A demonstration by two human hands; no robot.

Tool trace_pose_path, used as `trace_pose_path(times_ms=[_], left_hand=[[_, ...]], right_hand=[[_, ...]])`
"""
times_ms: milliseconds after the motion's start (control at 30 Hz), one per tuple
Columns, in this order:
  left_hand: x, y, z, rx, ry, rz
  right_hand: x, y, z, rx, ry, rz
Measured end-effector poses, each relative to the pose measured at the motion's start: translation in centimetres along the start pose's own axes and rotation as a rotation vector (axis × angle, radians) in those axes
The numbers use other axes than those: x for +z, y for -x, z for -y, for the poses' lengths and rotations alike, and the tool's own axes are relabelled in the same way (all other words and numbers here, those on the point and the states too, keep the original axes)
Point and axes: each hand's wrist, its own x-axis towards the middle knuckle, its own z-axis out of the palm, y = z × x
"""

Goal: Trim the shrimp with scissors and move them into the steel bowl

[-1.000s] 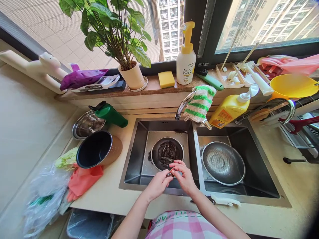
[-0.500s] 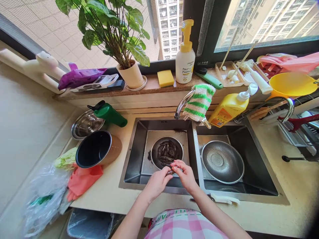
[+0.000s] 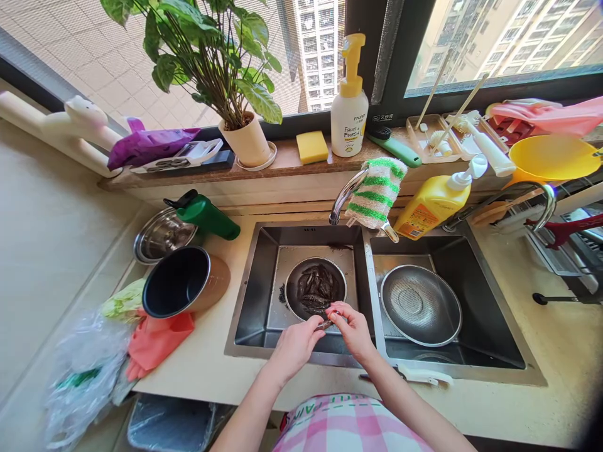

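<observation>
Clock positions are read from a slender dark item (image 3: 324,325), held at the near rim of a round bowl (image 3: 292,292); its kind cannot be told. At 8 o'clock, the left hand (image 3: 294,345) pinches one end, thumb and forefinger scarcely parted. Between 3 and 4 o'clock, the right hand (image 3: 352,331) grips the other end, thumb tip close to the bent forefinger. At 12 o'clock, the bowl, standing in the left basin (image 3: 288,253), contains a heap of dark pieces (image 3: 318,285). Between 2 and 3 o'clock, a perforated colander (image 3: 417,302) occupies the right basin (image 3: 487,320). Between 9 and 10 o'clock stands a black-lined pot (image 3: 218,282); at 10 o'clock, a steel bowl (image 3: 157,235). At 8 o'clock, farther out, a bin (image 3: 172,417) carries a clear liner.
</observation>
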Motion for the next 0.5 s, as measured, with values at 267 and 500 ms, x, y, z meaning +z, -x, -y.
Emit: trace_pose_path(times_ms=[267, 500], left_hand=[[-0.16, 0.16, 0.02, 0.035, -0.021, -0.035], [-0.56, 0.29, -0.01, 0.034, -0.020, -0.050]], right_hand=[[-0.06, -0.01, -0.18, 0.019, -0.031, -0.003], [-0.19, -0.09, -0.75, 0.126, -0.169, -0.019]])
